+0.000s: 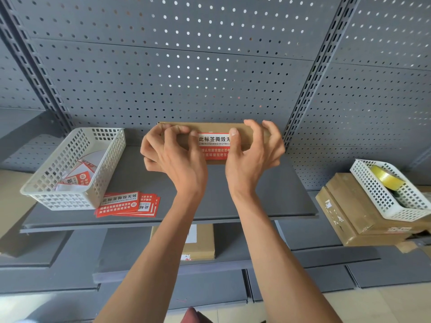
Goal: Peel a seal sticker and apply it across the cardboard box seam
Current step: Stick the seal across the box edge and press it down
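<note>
A flat brown cardboard box (210,126) stands on the grey shelf (130,173), against the pegboard back wall. A red and white seal sticker (214,143) lies across its top edge and down the front face. My left hand (172,152) grips the box's left end with curled fingers, fingertips on the top next to the sticker. My right hand (254,150) grips the right end, and its thumb presses on the sticker's right edge. Both hands hide the ends of the box and part of the sticker.
A white basket (46,190) at the left holds peeled backings. A fan of spare seal stickers (128,203) lies by the shelf's front edge. At the right, another white basket (382,206) with a yellow tape roll (386,177) sits on stacked cardboard boxes (345,206). One more box (200,243) lies on the lower shelf.
</note>
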Available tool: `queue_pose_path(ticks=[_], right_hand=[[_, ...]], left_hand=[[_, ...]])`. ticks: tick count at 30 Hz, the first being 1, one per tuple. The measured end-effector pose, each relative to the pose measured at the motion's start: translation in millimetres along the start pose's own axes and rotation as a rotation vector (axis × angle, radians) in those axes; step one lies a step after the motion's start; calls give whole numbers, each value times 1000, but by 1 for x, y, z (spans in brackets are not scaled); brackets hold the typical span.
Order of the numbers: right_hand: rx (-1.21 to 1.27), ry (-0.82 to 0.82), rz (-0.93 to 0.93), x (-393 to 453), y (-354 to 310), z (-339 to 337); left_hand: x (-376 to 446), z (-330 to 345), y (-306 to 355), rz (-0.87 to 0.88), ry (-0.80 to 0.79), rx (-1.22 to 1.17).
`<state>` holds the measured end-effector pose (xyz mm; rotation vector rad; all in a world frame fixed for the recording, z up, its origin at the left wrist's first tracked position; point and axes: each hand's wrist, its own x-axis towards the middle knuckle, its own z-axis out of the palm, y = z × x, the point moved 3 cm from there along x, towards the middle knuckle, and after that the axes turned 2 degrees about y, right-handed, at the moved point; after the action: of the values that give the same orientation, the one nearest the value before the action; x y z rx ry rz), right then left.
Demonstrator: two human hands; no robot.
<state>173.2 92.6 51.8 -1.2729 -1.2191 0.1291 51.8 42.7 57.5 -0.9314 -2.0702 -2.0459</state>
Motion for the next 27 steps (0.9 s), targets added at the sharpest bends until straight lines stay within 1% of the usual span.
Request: queue_pose_path(ticks=[8,12,18,27], right_hand=[[-18,-1,-10,3,2,0],[-31,11,-20,2,0,0],[-122,-97,-112,-15,-1,4],[-133,-81,-125,-14,4,7]], left_hand=[[2,0,1,-14,-5,32],[0,0,1,19,-39,66],[-2,0,0,95,-58,138],[-3,3,-8,148,-72,160]])
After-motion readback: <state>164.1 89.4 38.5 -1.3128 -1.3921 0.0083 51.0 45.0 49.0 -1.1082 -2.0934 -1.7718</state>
